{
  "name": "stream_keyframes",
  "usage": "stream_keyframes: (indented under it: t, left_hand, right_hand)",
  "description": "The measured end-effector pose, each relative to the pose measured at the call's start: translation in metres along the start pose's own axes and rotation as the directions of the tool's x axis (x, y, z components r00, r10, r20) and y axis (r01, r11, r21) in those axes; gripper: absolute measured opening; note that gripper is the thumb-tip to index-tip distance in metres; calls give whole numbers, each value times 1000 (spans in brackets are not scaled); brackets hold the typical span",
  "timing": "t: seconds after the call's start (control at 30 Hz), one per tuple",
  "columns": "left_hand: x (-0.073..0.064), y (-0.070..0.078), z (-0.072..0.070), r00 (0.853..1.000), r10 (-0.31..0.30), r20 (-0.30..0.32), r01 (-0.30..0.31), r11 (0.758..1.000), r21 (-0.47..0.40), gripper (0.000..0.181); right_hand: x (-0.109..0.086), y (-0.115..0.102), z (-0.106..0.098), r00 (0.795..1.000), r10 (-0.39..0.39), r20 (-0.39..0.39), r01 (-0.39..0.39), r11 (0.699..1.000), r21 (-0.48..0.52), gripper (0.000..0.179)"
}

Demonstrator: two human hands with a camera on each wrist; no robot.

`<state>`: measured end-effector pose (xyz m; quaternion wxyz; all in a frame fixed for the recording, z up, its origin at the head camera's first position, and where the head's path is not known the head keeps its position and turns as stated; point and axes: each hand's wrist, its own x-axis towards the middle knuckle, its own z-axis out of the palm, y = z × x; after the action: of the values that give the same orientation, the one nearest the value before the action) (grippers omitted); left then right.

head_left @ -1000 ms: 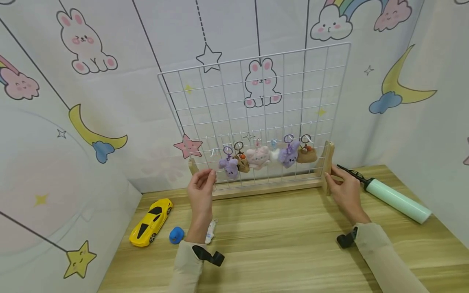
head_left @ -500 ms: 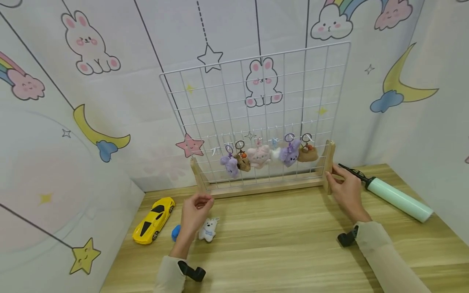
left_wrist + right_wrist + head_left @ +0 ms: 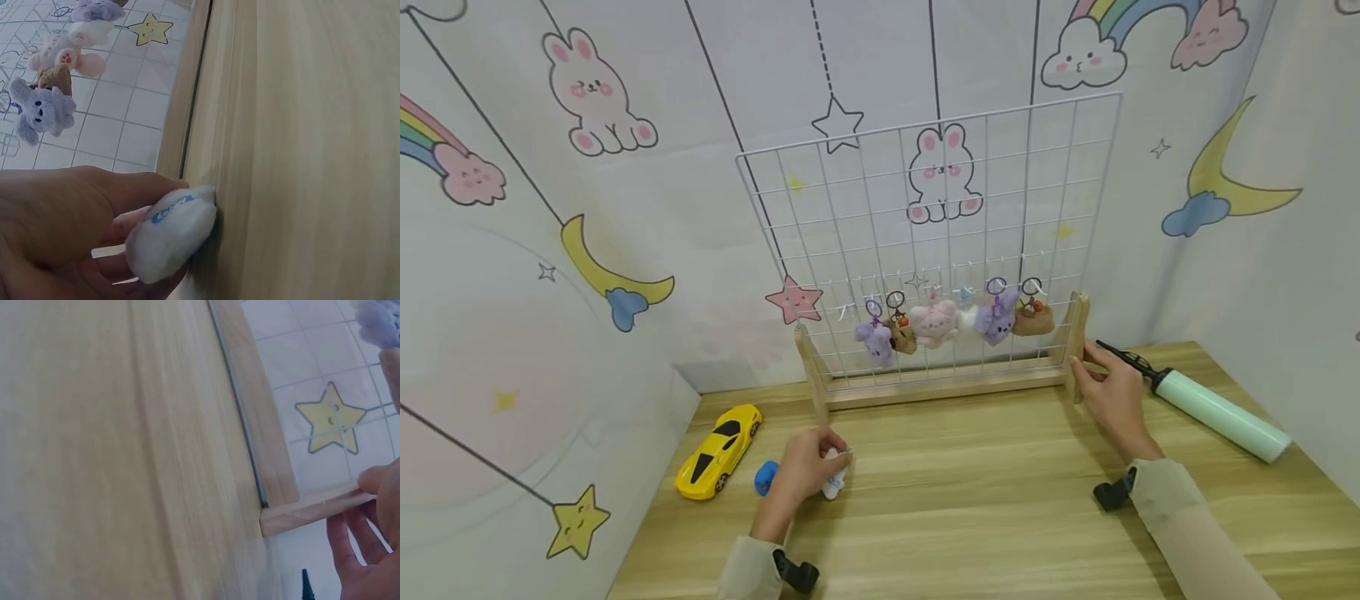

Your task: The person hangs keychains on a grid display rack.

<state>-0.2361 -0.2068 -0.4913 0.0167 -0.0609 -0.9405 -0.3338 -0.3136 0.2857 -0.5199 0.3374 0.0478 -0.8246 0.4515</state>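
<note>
My left hand [image 3: 807, 463] is low over the table, its thumb and fingers around a small white plush toy [image 3: 172, 236] with blue lettering. Part of that toy is hidden behind the fingers in the head view. On the other side, my right hand [image 3: 1112, 402] holds the right wooden upright [image 3: 306, 512] of a white wire grid rack, thumb on one face and fingers on the other. From the grid hang purple plush keychains [image 3: 997, 323], brown ones [image 3: 1034, 321] and a pink one [image 3: 936, 323], with a white one partly hidden among them.
Left of my left hand are a blue toy [image 3: 766, 477] and a yellow toy car [image 3: 719, 452]. A pale green hand pump [image 3: 1221, 415] with a black end lies beyond my right hand. The rack's wooden base bar [image 3: 943, 385] runs along the table's back, before a printed cloth.
My left hand has come down from beside the grid to the table and taken hold of the white plush toy. The right hand stays on the upright.
</note>
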Motion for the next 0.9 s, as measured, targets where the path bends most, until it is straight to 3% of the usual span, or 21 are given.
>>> stream_keyframes:
  t: [0.2,0.53,0.7,0.9]
  left_hand:
    - [-2,3,7,1000,18,-23,-18,1000,-8,11]
    - [-3,11,15,998,61,-10,-61,998,33,5]
    - [0,17,9,989,119,-91,-119,993,0,8]
    - [6,30,-1,981,103,-165,-119,988,-95,10]
  right_hand:
    - [-2,-1,0,1000,13,0,-13,1000,-8,43]
    - [-2,-2,0,1000,3,0,-3,1000,4,43]
    - [-1,-2,0,1000,0,2,0,1000,17,43]
    - [-1,-2,0,1000,12,-6,-12,1000,10,43]
